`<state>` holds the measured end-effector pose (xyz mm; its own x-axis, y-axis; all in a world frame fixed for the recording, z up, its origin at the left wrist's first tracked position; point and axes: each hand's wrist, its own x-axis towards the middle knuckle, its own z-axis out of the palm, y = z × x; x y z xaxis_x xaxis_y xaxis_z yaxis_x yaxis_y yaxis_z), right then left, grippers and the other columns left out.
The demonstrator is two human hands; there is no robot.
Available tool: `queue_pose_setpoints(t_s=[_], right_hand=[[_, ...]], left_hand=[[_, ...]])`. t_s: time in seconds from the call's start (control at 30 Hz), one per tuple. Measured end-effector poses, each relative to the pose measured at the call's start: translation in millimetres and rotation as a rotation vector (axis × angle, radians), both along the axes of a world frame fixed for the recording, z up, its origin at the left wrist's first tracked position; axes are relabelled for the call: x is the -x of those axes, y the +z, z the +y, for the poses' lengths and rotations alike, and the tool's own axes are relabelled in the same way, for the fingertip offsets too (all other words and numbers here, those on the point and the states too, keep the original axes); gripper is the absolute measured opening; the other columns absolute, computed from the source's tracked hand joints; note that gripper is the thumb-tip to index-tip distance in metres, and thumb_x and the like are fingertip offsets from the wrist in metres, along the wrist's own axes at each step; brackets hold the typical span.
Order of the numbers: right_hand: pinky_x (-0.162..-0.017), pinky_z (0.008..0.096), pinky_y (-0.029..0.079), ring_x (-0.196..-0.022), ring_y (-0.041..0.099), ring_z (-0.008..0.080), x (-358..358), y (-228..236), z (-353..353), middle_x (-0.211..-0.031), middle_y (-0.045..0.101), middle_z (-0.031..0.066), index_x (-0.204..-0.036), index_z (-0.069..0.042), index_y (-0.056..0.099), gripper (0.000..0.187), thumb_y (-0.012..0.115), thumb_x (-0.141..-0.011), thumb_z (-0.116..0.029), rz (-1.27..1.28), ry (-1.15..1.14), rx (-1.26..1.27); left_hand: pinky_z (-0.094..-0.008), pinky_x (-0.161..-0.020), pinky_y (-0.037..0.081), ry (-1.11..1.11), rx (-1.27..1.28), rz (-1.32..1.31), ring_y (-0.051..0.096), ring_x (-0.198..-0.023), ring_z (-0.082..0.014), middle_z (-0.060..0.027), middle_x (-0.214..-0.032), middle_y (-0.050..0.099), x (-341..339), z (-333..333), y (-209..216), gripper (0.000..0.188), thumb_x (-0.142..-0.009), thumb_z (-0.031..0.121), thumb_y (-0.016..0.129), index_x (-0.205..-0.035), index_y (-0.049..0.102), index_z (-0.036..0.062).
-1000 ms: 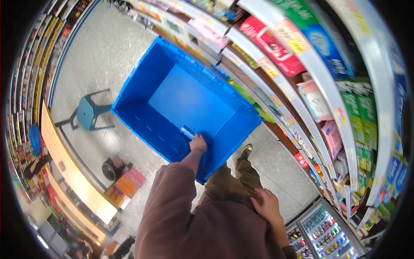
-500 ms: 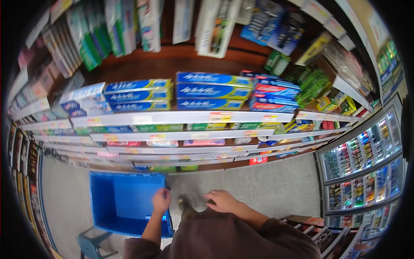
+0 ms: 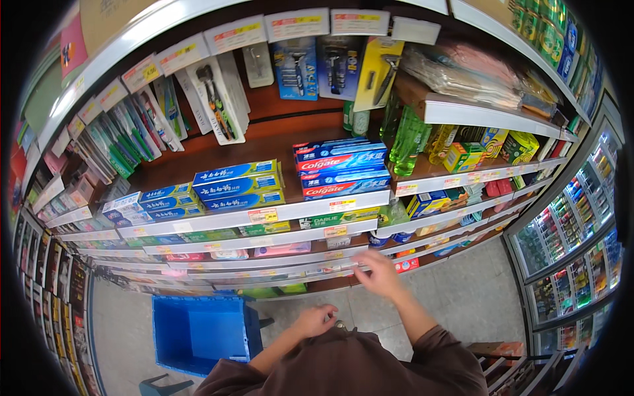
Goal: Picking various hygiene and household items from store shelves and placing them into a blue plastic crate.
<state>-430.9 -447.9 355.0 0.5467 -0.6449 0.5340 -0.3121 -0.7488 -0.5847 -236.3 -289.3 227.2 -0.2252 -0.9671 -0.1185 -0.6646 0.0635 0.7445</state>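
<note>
My right hand (image 3: 382, 272) is raised in front of the lower shelves, nearest their front edges, fingers apart with nothing in them. Lower and to the left, my left hand (image 3: 316, 321) hovers just before my body, its fingers loosely curled and no object showing. Above the hands, red and blue toothpaste boxes (image 3: 342, 165) lie stacked on the main shelf. Left of them are stacks of blue and yellow toothpaste boxes (image 3: 239, 187). A blue plastic bin (image 3: 247, 330) stands on the floor to the left of my left hand.
Packaged razors (image 3: 296, 69) and toothbrushes (image 3: 214, 99) hang above the stacks. Green bottles (image 3: 408, 142) stand at their right. A shelf edge (image 3: 492, 112) juts out on the upper right. Glass-door drink coolers (image 3: 561, 234) are farther right. A small stool (image 3: 165, 386) is beside the bin.
The view has swung right and tilted up toward the shelves. My right hand has risen toward the lower shelves. My left hand has moved right, away from the bin.
</note>
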Motion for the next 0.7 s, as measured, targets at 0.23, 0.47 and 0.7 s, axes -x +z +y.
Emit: queue_pose_setpoints(t_s=[0.23,0.47,0.7], right_hand=[[-0.098,0.0442,0.047,-0.115,0.058,0.0346,-35.6,147.7,-105.2,-0.123,0.062,0.0166,-0.118,-0.004,0.063,0.040,0.073,-0.079,-0.011,-0.153,0.004,0.406],[-0.114,0.0496,0.032,-0.127,0.050,0.0355,-69.8,154.7,-147.4,-0.130,0.056,0.0173,-0.133,-0.005,0.055,0.058,0.073,-0.078,-0.009,0.179,-0.042,0.452],[-0.095,0.0451,0.046,-0.108,0.056,0.0368,-51.1,181.5,-144.8,-0.111,0.060,0.0146,-0.116,-0.003,0.061,0.050,0.074,-0.068,0.005,0.106,0.086,0.406]], left_hand=[[-0.0388,-0.071,0.055,-0.069,0.082,-0.017,0.070,-0.074,-0.0255,-0.0085,-0.098,0.070,33.4,-7.2,12.4,0.031,-0.092,0.027,0.063,-0.119,0.062,0.0114],[-0.0387,-0.070,0.055,0.013,0.091,0.002,0.069,-0.075,-0.0257,-0.0085,-0.098,0.070,36.4,4.7,13.3,0.033,-0.091,0.026,0.064,-0.120,0.062,0.0111],[-0.0420,-0.075,0.054,0.131,0.003,-0.003,0.068,-0.084,-0.0300,-0.0107,-0.101,0.070,17.7,16.7,33.0,0.034,-0.090,0.025,0.063,-0.122,0.061,0.0110]])
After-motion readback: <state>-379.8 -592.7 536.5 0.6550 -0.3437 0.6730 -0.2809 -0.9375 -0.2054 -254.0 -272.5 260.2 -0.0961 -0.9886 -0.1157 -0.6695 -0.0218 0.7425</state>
